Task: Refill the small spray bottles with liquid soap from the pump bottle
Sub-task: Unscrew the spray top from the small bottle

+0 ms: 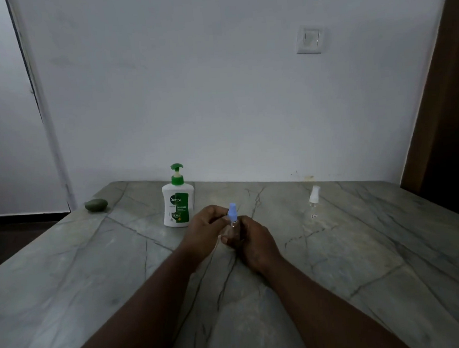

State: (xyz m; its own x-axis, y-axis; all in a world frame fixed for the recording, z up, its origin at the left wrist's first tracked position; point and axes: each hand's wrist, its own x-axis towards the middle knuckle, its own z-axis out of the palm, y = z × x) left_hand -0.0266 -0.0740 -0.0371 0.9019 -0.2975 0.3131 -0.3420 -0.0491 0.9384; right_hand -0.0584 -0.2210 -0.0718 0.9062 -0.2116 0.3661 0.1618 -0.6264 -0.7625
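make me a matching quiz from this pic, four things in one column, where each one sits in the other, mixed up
Things
1. pump bottle
2. blue-capped spray bottle
3. white-capped spray bottle
4. green oval lump

Places
a. stands alone on the table, off to the right of both hands
b. held between the left hand and the right hand
c. lies near the far left corner of the table
d. stands upright just beyond the left hand

Pairs: 1-d, 2-b, 3-a, 4-c

"Dettol" and "ORIGINAL" on the pump bottle
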